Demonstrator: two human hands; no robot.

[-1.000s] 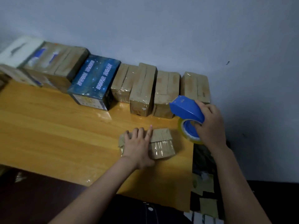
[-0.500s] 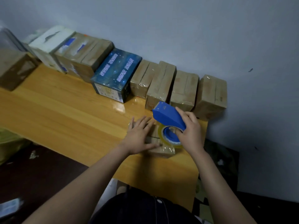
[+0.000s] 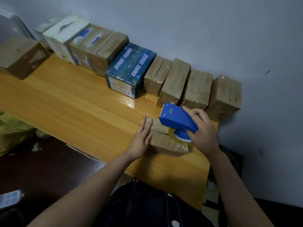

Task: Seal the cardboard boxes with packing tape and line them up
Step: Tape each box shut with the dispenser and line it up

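A small flat cardboard box (image 3: 164, 141) lies on the wooden table (image 3: 73, 108) near its right end. My left hand (image 3: 141, 138) presses flat on the box's left side with straight fingers. My right hand (image 3: 202, 131) grips a blue tape dispenser (image 3: 177, 119) whose clear tape roll (image 3: 178, 136) sits on the box's top, over its centre seam. Along the wall stands a row of taped boxes, among them a dark blue printed box (image 3: 129, 69) and several brown ones (image 3: 176, 81).
A separate brown box (image 3: 19, 56) stands at the table's far left. A white box (image 3: 64, 38) heads the row. The table's right edge (image 3: 211, 161) lies just right of my right hand. A green bag (image 3: 11, 130) sits on the floor at left.
My right hand brought the dispenser from beside the box onto its top. My left hand slid toward the box's left edge. The camera view shifted left.
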